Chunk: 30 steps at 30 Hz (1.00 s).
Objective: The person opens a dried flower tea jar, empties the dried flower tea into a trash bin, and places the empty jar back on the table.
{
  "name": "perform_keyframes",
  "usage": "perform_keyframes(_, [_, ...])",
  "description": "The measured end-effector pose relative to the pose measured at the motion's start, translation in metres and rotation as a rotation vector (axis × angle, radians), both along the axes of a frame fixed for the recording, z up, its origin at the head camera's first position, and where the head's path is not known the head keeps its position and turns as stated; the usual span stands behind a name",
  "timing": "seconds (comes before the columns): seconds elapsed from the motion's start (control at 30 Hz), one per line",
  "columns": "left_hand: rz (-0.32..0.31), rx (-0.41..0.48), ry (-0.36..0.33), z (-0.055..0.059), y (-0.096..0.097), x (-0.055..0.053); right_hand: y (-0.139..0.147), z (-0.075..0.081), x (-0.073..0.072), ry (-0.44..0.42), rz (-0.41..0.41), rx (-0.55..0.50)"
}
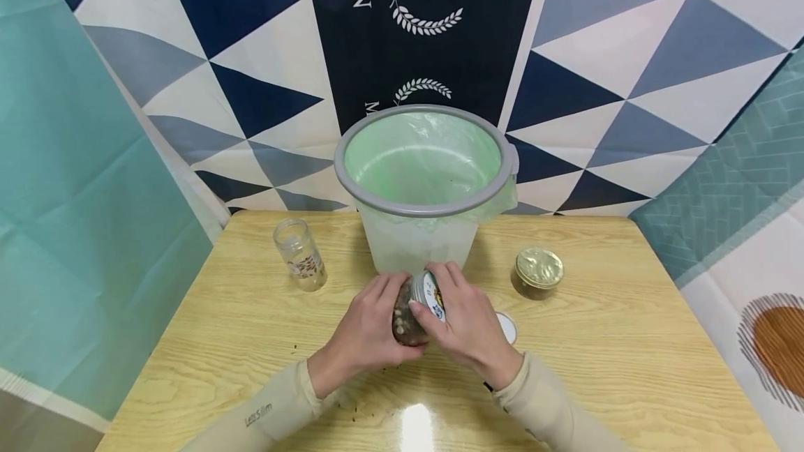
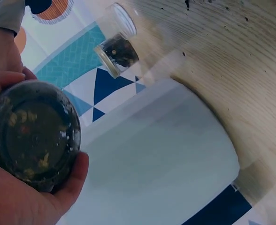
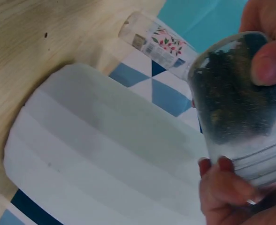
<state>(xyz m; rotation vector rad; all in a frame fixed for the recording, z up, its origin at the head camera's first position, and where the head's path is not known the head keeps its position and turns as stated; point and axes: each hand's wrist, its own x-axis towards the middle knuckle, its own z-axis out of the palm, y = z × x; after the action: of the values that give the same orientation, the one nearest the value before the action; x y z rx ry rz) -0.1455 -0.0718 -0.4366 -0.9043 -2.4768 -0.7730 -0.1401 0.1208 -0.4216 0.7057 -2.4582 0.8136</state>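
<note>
Tilted on its side in front of the bin, a clear glass jar [image 1: 407, 319] is partly filled with dark dried leaves and pale bits. My left hand [image 1: 370, 323] grips the body of the jar, fingers and thumb curled round it; the jar's base [image 2: 37, 133] faces the left wrist camera. At the other end, my right hand [image 1: 467, 319] grips the printed screw lid [image 1: 433, 295], with the thumb across its face. The lid sits at the jar's mouth; whether it is loose cannot be told. In the right wrist view the dark leaves [image 3: 241, 93] lie toward the base end.
A white bin [image 1: 414, 236] with a grey rim and green liner stands just behind the hands. Left is a clear glass bottle [image 1: 301, 257] with a floral print; right, a gold-lidded jar [image 1: 537, 272]. A white disc [image 1: 506, 327] lies beside my right hand. Dark crumbs dot the wooden table [image 1: 628, 340].
</note>
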Motion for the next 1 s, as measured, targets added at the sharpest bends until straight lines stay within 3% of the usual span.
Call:
perform_keyframes(0.4, [-0.062, -0.034, 0.088, 0.005, -0.001, -0.004, 0.003, -0.009, -0.011, 0.233, 0.05, 0.004])
perform_keyframes(0.63, [-0.066, -0.07, 0.133, 0.007, 0.002, -0.006, 0.009, -0.015, -0.015, 0.297, 0.082, -0.009])
perform_keyframes(0.8, [-0.081, -0.106, 0.115, 0.006, 0.003, -0.008, 0.015, -0.022, -0.02, 0.351, 0.123, 0.015])
perform_keyframes(1.0, [-0.175, -0.079, 0.022, 0.001, -0.002, -0.008, 0.019, -0.026, -0.024, 0.434, 0.218, 0.091])
